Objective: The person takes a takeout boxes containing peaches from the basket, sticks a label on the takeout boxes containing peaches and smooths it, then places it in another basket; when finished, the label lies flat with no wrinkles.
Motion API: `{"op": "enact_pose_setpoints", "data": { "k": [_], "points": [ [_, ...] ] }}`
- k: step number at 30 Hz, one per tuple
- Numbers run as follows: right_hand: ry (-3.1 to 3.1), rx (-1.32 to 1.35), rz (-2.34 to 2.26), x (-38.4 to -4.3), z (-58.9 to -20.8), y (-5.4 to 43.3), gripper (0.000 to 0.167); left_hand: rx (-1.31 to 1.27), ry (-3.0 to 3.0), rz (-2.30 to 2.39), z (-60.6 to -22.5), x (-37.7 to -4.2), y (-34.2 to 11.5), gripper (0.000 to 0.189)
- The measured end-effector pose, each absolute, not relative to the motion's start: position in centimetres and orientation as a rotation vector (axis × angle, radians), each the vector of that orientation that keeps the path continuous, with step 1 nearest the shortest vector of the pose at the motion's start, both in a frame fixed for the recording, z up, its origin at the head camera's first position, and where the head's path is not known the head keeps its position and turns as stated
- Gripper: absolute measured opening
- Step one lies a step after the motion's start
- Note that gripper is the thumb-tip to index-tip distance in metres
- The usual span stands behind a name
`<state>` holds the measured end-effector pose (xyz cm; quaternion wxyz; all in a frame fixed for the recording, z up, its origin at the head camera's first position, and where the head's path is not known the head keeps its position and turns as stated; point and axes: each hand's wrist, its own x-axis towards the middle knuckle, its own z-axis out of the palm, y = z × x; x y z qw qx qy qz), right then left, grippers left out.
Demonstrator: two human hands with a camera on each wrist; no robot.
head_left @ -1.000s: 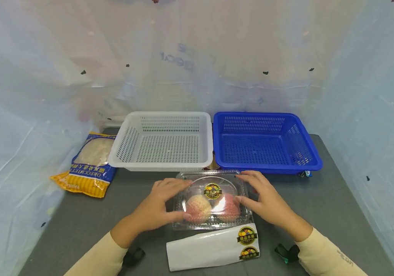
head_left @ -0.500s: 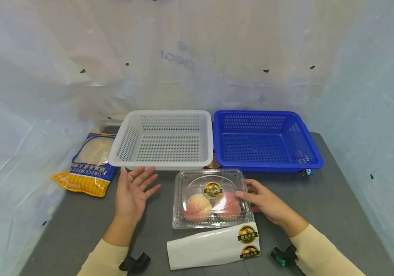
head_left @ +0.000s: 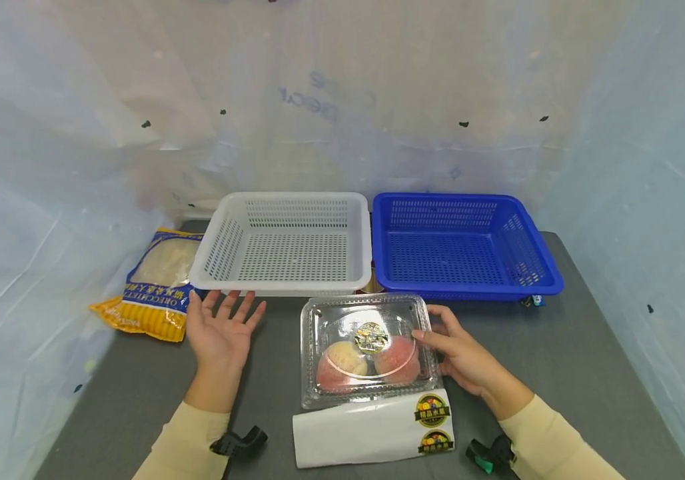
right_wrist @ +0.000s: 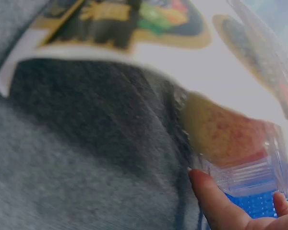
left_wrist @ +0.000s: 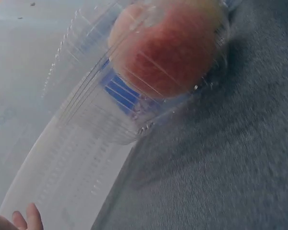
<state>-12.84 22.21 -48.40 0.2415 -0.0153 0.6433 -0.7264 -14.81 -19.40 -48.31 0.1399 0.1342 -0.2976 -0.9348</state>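
A clear plastic clamshell box with a round fruit sticker on its lid holds two peaches. My right hand grips its right edge, thumb on the lid and fingers at the side. The box is slightly tilted. In the left wrist view a peach shows through the box's ribbed wall. My left hand is held palm up with fingers spread, left of the box and in front of the white basket, holding nothing. Right below the box lies a white sticker sheet bearing two fruit stickers.
Behind the box stand a white basket and a blue basket, side by side. A yellow and blue pasta bag lies at the left. Partly hidden between the baskets is a gold-coloured thing. Plastic sheeting walls the table.
My left hand has left the box, moving left and turning palm up. My right hand has gone from the lid to gripping the right edge. The box has tilted slightly.
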Motion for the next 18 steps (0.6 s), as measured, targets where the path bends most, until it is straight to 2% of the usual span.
{"op": "enact_pose_setpoints", "data": {
  "k": [5, 8, 13, 18],
  "points": [
    [1.686, -0.06, -1.999, -13.0, -48.3, 22.3, 0.061, 0.406, -0.734, -2.667, -48.1, -15.3, -18.8, 0.046],
    [1.653, -0.083, -2.008, -13.0, -48.3, 22.5, 0.065, 0.403, -0.714, -2.633, -47.8, -15.6, -18.3, 0.043],
    [1.659, -0.187, -2.026, -13.0, -48.1, 22.8, 0.076, 0.417, -0.769, -2.539, -47.5, -15.8, -17.7, 0.05],
    [1.721, -0.267, -2.02, -13.2, -47.5, 23.2, 0.073, 0.446, -0.733, -2.535, -47.3, -16.0, -17.9, 0.059]
  ]
}}
